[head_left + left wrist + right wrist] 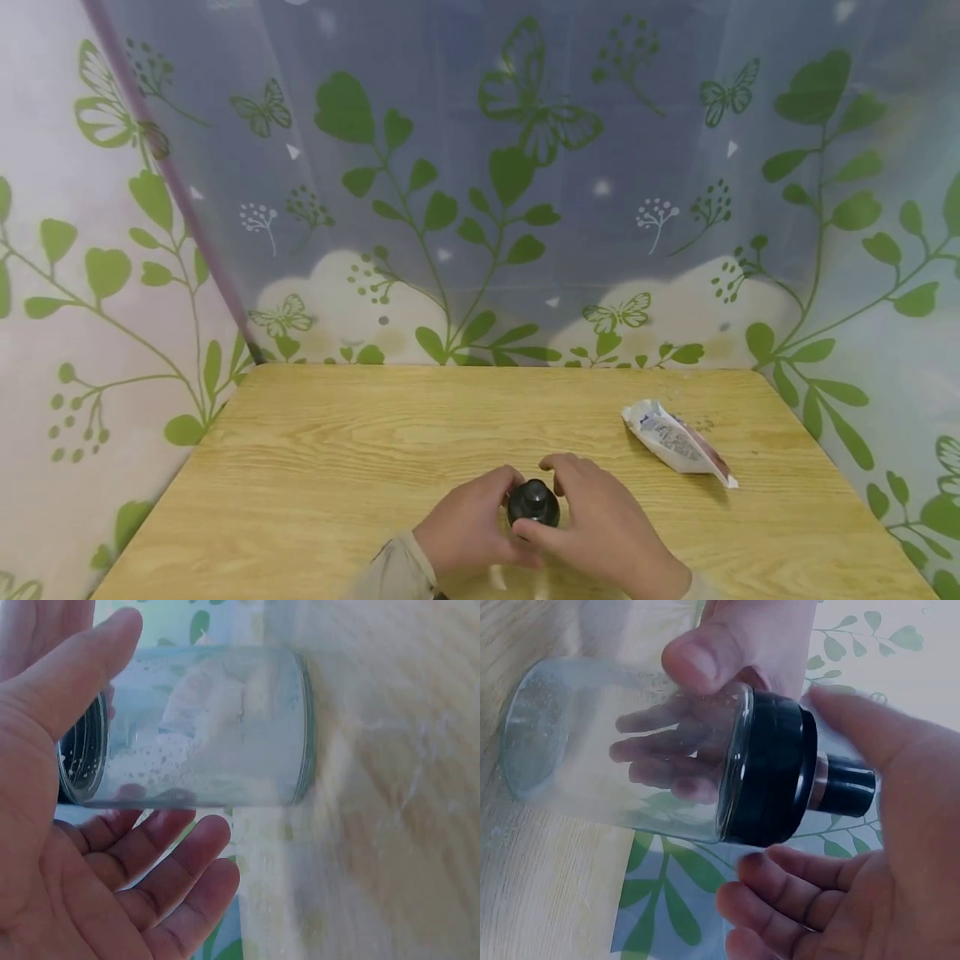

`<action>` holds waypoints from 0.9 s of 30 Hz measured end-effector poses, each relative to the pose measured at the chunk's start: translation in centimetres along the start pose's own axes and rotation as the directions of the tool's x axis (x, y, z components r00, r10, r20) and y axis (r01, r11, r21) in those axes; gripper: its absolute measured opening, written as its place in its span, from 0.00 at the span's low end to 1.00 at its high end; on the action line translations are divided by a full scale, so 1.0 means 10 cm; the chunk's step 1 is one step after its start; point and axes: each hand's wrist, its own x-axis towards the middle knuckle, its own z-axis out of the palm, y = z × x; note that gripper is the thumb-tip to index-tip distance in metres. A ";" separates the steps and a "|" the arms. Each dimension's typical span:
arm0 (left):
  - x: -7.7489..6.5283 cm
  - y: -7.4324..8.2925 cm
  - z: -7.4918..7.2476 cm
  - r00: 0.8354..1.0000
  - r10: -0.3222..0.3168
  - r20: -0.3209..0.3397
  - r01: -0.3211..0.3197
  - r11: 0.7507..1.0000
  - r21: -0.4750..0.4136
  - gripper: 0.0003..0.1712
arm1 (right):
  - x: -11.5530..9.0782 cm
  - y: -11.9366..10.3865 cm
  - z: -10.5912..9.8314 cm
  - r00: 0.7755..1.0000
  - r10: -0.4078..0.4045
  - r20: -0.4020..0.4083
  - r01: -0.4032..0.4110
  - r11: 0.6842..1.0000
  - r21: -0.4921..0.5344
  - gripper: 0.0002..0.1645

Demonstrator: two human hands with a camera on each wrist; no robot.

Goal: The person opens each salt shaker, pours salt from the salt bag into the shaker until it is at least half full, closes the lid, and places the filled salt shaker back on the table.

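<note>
A clear glass jar (630,750) stands at the near middle of the table, its base right at the wood. White specks cling to the inside of the glass. On its top is a black lid (534,503) with a raised knob (847,787). My left hand (468,517) holds the jar from the left, thumb near the shoulder and fingers curved behind the glass. Around the lid's right side is my right hand (600,521), its fingers loosely spread. In the right wrist view its thumb is blurred beside the lid's rim, with the fingertips close under the opposite edge.
A crumpled white packet (675,442) with blue print lies to the right on the wooden table (337,442), behind my right hand. Fabric printed with green leaves and butterflies (540,92) closes off the back and both sides of the table.
</note>
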 end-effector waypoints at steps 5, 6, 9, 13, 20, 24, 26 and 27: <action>-0.02 0.06 0.01 1.000 -0.011 -0.018 0.011 1.000 0.001 0.36 | -0.01 -0.03 0.01 0.999 -0.023 -0.036 0.023 1.000 -0.016 0.45; -0.02 0.06 0.01 1.000 -0.012 -0.019 0.013 1.000 0.007 0.37 | -0.01 -0.03 0.01 0.998 -0.040 -0.043 0.038 0.999 -0.025 0.44; -0.02 0.06 0.00 1.000 -0.018 -0.019 0.019 1.000 0.016 0.37 | -0.03 -0.02 0.01 0.994 -0.092 -0.060 0.089 0.995 -0.040 0.41; -0.03 0.05 0.00 1.000 -0.026 -0.015 0.026 1.000 0.002 0.36 | -0.04 -0.03 0.00 0.987 -0.148 -0.062 0.145 0.988 -0.054 0.40; -0.02 0.06 0.01 0.999 -0.031 -0.022 0.030 0.999 -0.023 0.37 | -0.03 -0.03 -0.02 0.978 -0.200 -0.055 0.198 0.979 -0.037 0.41; -0.02 0.06 0.02 0.999 -0.032 -0.020 0.031 0.999 -0.020 0.38 | -0.04 -0.03 -0.02 0.977 -0.207 -0.048 0.206 0.978 -0.031 0.42; -0.02 0.06 0.02 0.999 -0.027 -0.021 0.027 1.000 -0.010 0.39 | -0.05 -0.03 -0.01 0.977 -0.207 -0.051 0.206 0.978 -0.030 0.42; -0.02 0.06 0.02 0.999 -0.026 -0.022 0.026 1.000 -0.006 0.39 | -0.05 -0.03 -0.01 0.977 -0.207 -0.055 0.206 0.978 -0.028 0.43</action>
